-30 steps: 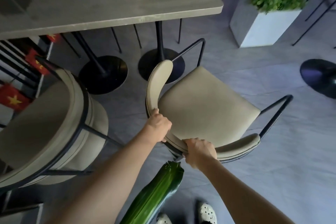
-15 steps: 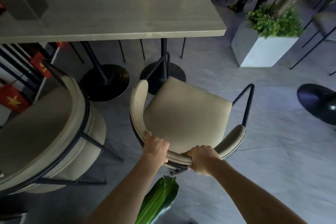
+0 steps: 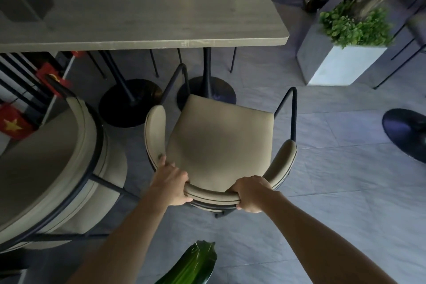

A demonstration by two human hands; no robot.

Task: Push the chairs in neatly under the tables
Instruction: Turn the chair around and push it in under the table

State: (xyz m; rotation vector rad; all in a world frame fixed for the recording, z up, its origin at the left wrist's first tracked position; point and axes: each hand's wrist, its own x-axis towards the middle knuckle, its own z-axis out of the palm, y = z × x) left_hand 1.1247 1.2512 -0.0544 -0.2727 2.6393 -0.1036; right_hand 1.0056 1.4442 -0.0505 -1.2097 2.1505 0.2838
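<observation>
Far left: second beige chair (image 3: 53, 168), near edge of view. My left hand (image 3: 171, 185), fingers closed over the backrest of the centre chair (image 3: 219, 145). Right hand (image 3: 250, 193) gripping the same curved backrest. Chair faces the table (image 3: 143, 11), seat front near the table's round bases, not yet under. Right: planter (image 3: 341, 62).

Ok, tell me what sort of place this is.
Probably a cafe or restaurant: long pedestal table with matching beige armchairs drawn up, another table base nearby, and a boxed planter on tiled floor.
</observation>
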